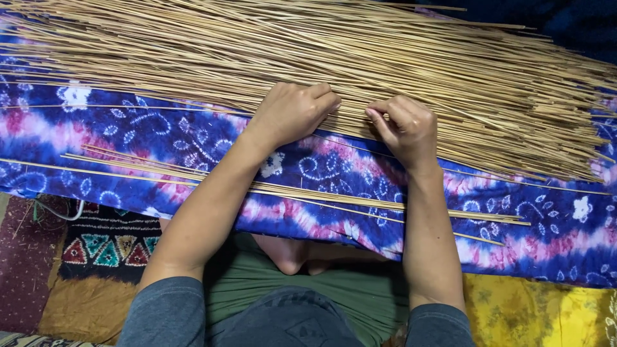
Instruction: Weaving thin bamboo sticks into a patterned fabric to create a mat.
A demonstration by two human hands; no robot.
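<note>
A wide heap of thin tan sticks [308, 58] lies across a blue, pink and white tie-dye cloth [148, 135] that covers my lap. My left hand [292, 112] rests curled on the near edge of the heap, fingers bent onto the sticks. My right hand [405, 128] is beside it, fingertips pinched on a stick at the heap's edge. A small separate group of sticks [360, 199] lies on the cloth nearer to me, under my forearms.
A patterned mat with coloured triangles [106, 247] lies on the floor at lower left. A yellow cloth [533, 308] is at lower right. My feet [302, 254] and green trousers show below the cloth.
</note>
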